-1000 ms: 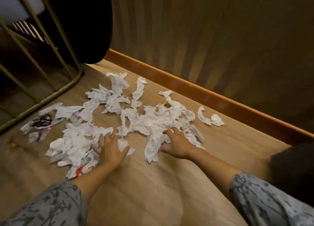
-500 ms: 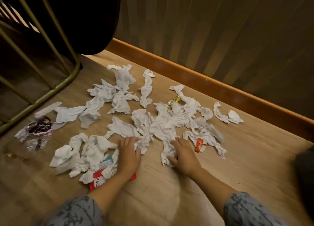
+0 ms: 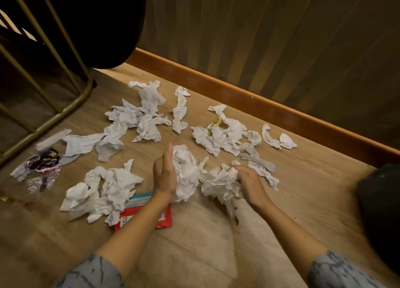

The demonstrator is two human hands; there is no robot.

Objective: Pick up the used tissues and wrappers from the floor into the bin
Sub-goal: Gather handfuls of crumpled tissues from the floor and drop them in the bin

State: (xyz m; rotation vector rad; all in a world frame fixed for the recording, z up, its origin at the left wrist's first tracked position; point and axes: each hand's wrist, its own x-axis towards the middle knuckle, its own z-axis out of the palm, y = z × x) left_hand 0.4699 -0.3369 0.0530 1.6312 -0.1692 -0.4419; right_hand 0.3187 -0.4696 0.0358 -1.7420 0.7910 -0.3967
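while both hands press in from either side, a bunch of crumpled tissues (image 3: 194, 177) sits gathered between them on the wooden floor (image 3: 194, 255). left hand (image 3: 164, 175) lies flat against it, fingers straight; right hand (image 3: 249, 181) curls its fingers into the paper. a red wrapper (image 3: 164, 219) lies under the left forearm.

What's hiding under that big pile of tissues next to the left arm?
A red and teal wrapper sticks out from under the tissue pile, and the left forearm crosses over it. Anything else under the tissues is covered.
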